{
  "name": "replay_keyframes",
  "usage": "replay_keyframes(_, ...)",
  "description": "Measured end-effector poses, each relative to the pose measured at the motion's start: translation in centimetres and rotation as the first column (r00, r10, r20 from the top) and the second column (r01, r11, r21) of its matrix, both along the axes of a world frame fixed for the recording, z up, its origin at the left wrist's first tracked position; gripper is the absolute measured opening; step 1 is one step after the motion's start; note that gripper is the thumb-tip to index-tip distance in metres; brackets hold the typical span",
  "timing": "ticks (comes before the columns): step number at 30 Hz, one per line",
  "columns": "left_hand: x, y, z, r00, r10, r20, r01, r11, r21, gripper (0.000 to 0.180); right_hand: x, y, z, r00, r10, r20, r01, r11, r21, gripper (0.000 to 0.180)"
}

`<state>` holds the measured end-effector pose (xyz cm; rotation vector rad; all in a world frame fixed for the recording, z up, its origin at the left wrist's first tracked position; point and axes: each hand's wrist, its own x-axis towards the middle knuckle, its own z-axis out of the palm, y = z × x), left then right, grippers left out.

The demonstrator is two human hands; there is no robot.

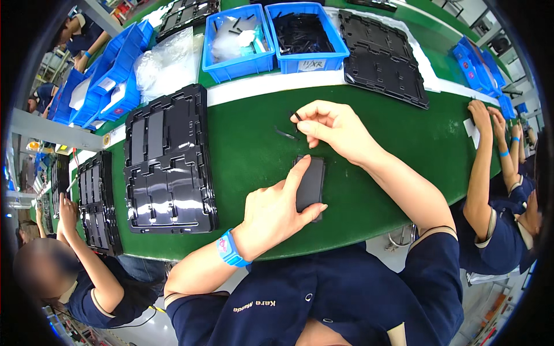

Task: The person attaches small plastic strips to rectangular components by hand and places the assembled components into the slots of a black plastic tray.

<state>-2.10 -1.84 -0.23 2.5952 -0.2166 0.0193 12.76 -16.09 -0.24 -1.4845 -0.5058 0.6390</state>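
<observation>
Watching this from afar, I've got a flat dark block (pixel 311 184) lying on the green bench (pixel 248 155), a little way in from the near edge and roughly midway along it. The left hand (pixel 271 210) is clamped on it, index finger on the far end, thumb by the block's near right corner. The right hand (pixel 337 131) sits apart from the left one, farther in from the near edge, pinching a thin black strip (pixel 296 116) between thumb and fingertips. Can't make out the whole strip on my end, since the fingers cover part of it. A second strip (pixel 286 134) lies loose on the bench, just past the block's far end.

Toward the bench's left side I see a stack of black trays (pixel 168 199), with gray slabs (pixel 154 135) in the far slots. Over at the far edge there's a blue bin (pixel 242 70) with clear plastic and black bits inside, right next to another bin (pixel 287 64) heaped with black pieces. A black tray (pixel 381 57) lies toward the far right corner. At the right edge I also spot a co-worker's forearm (pixel 486 155).
</observation>
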Motion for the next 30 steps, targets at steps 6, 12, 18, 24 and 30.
replay_keyframes(6, 0.4, 1.1, 1.0, 0.983, -0.050, -0.175, 0.021, 0.987, -0.161, 0.078, 1.1, -1.0, -1.8, 0.994, 0.012, -0.111, -0.009, 0.999, 0.031, 0.022)
replay_keyframes(12, 0.5, 1.7, -0.6, 0.998, 0.062, -0.027, -0.063, 0.692, -0.719, 0.075, 1.3, -0.8, -1.7, 0.985, 0.007, -0.174, 0.007, 0.996, 0.085, 0.025)
replay_keyframes(18, 1.1, 1.4, -0.7, 0.967, 0.251, 0.048, -0.193, 0.841, -0.505, 0.078, 1.3, -0.9, -1.3, 0.969, 0.050, -0.243, -0.013, 0.989, 0.149, 0.026)
replay_keyframes(24, 1.6, 1.5, 0.0, 0.959, 0.243, 0.144, -0.212, 0.956, -0.204, 0.084, 0.8, -0.5, -0.7, 0.970, 0.098, -0.221, -0.078, 0.992, 0.099, 0.023)
replay_keyframes(30, 1.9, 1.8, -0.4, 0.952, 0.180, 0.250, -0.148, 0.979, -0.140, 0.079, -0.4, -0.2, -0.1, 0.993, 0.109, -0.040, -0.109, 0.994, -0.014, 0.016)
